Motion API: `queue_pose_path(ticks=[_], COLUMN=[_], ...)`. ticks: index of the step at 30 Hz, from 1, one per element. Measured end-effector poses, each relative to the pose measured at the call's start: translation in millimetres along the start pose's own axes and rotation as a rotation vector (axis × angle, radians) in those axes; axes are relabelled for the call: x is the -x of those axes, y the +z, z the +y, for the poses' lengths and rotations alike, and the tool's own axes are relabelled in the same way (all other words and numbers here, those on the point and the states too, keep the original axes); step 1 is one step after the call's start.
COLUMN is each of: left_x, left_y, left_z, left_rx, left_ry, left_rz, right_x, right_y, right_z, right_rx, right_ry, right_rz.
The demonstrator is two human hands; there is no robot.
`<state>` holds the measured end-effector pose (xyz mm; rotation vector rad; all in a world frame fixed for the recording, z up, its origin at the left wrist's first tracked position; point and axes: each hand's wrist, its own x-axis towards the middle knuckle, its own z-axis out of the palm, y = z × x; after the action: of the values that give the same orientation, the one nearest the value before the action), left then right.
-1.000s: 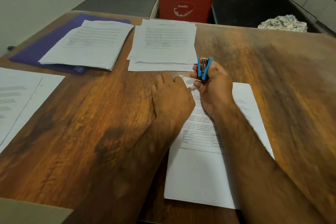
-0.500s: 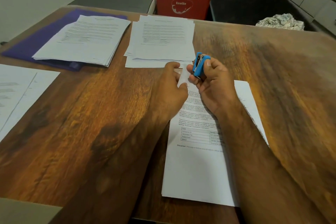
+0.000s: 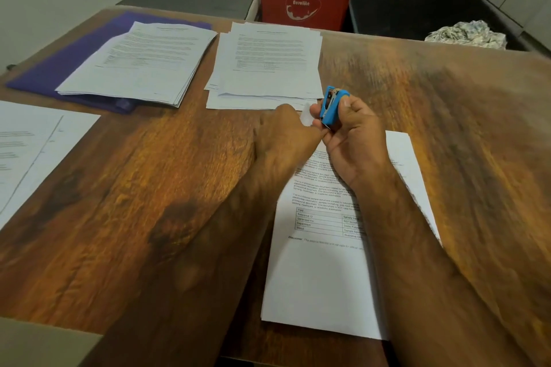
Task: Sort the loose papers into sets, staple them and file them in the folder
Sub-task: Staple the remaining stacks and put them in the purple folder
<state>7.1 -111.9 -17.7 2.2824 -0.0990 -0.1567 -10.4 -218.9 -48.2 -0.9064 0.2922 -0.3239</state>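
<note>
Two hands meet at top-left corner of paper set (image 3: 322, 277), which lies on wooden table (image 3: 149, 188) close to person. Right hand (image 3: 354, 140): fingers curled round blue stapler (image 3: 331, 109), held upright just beside raised corner. Left hand (image 3: 284, 134): fingers bent, pinching that corner. Purple folder (image 3: 53, 71) far left, under second stack (image 3: 143, 65).

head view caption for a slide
Left hand holds the paper set at a corner; right hand grips the blue stapler there.
</note>
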Motion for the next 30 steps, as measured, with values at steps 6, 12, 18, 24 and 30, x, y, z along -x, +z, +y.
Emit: queue_pose_path(ticks=[6, 12, 18, 24, 30], left_x=[10.4, 7.0, 6.8, 6.3, 8.9], left_y=[1.0, -5.7, 10.3, 13.2, 15.8], left_z=[-3.7, -6.1, -22.1, -30.8, -29.8], left_rx=[0.14, 0.366, 0.348, 0.443, 0.412], left_ry=[0.067, -0.016, 0.093, 0.142, 0.206], left_rz=[-0.01, -0.068, 0.055, 0.019, 0.059], right_x=[-1.3, -2.3, -0.2, -2.0, 1.8], right_y=[-1.4, -1.9, -3.9, -25.1, -24.3], right_z=[0.0, -0.7, -10.5, -38.0, -42.5], right_rx=[0.01, 0.039, 0.431, 1.236, 1.367], right_ry=[-0.005, -0.008, -0.144, -0.494, -0.511], right_rz=[0.0, -0.01, -0.056, -0.159, -0.215])
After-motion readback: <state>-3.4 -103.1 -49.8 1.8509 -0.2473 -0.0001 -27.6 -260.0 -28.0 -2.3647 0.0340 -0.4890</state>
